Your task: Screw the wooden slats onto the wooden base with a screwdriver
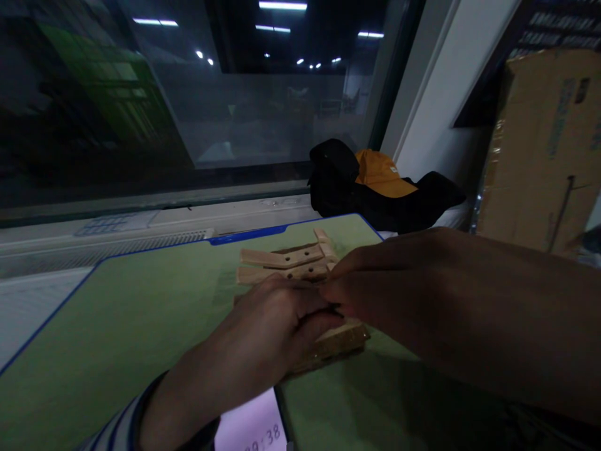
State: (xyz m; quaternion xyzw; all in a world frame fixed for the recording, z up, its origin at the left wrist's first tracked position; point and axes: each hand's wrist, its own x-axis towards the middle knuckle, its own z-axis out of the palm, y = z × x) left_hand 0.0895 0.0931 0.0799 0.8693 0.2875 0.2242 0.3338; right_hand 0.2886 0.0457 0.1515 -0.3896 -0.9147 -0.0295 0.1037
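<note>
Several pale wooden pieces lie side by side on the green board, at the centre of the head view. The nearest clearly seen is a slightly bent wooden bar point(263, 258) with two round holes. At the right end of the bars, shorter wooden pieces point(325, 245) stick up. My left hand point(277, 326) lies over the near bars, thumb and fingers closed together. My right hand point(375, 282) comes in from the right, its fingers bunched against the left fingertips. Whatever sits between the fingers is hidden. Below them shows a brown, tape-covered block point(335, 347).
The green board point(141, 319) has a blue edge and a blue clip part point(248, 235). A lit screen point(253, 419) showing digits lies at the near edge. Behind are a black bag point(338, 188), an orange cap point(382, 175) and a window; a cardboard box point(539, 156) stands right.
</note>
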